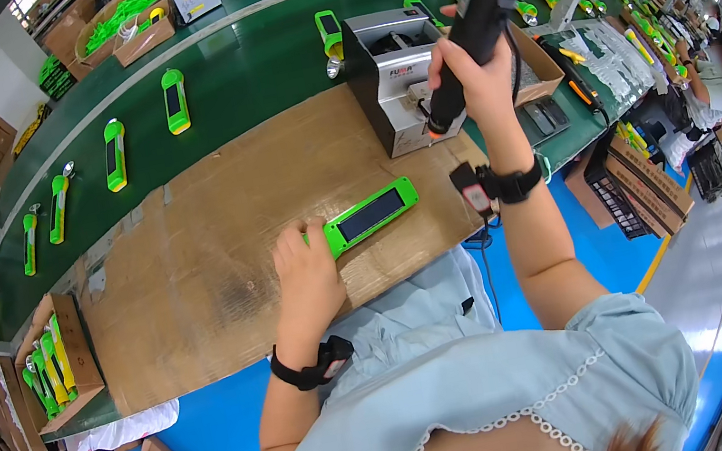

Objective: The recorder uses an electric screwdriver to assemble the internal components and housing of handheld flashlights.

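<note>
We hold the green light (372,214) on the cardboard sheet (179,287), our left hand (307,269) curled over its left end; its long axis slants away rightward. Our right hand (480,77), wrapped around the black power driver (481,11), is farther, beyond its right end.

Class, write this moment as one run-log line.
left grip: holding green solar flashlight casing | right grip: holding black power screwdriver | casing: on cardboard sheet

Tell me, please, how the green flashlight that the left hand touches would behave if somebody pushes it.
The green flashlight would probably stay stiff: its casing looks like molded plastic. It seems more apt to slide than roll, lying on the cardboard with its flat dark panel up.
</note>
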Demonstrator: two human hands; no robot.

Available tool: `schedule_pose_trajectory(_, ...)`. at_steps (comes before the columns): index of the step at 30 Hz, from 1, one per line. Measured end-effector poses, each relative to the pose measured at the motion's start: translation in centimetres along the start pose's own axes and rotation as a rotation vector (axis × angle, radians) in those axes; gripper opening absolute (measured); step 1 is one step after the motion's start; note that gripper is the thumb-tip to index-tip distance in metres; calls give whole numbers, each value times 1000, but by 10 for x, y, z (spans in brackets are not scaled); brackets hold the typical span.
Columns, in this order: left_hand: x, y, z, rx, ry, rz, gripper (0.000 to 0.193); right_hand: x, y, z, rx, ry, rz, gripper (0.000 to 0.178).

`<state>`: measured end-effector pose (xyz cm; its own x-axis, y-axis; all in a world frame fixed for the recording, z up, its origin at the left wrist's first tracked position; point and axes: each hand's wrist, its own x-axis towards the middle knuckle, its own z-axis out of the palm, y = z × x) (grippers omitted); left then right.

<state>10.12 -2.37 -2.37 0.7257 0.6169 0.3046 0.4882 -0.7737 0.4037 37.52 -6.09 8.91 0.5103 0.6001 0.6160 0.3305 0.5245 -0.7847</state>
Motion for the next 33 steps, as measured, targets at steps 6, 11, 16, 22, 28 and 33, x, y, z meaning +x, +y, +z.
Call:
schedule_pose_trajectory(6, -1, 0, 1, -17, 39, 17, 51, -52, -18, 50, 377, -68, 2, 47)
schedule_pose_trajectory(11, -3, -1, 2, -11, 43, 15, 51, -70, -16, 83, 374, -182, -29, 44)
schedule_pose_trajectory(16, -6, -1, 2, -1, 25, 3, 51, -74, -15, 99, 364, -247, -8, 49)
schedule_pose_trajectory(22, -5, -4, 3, -3, 81, 17, 53, -80, -7, 114, 478, -177, 54, 43)
schedule_pose_trajectory(28, 0, -9, 6, -14, 32, 2, 57, -76, -2, 119, 440, -157, 27, 43)
schedule_pose_trajectory(33, 1, -8, 2, -38, 34, 17, 59, -75, -2, 117, 442, -164, 55, 44)
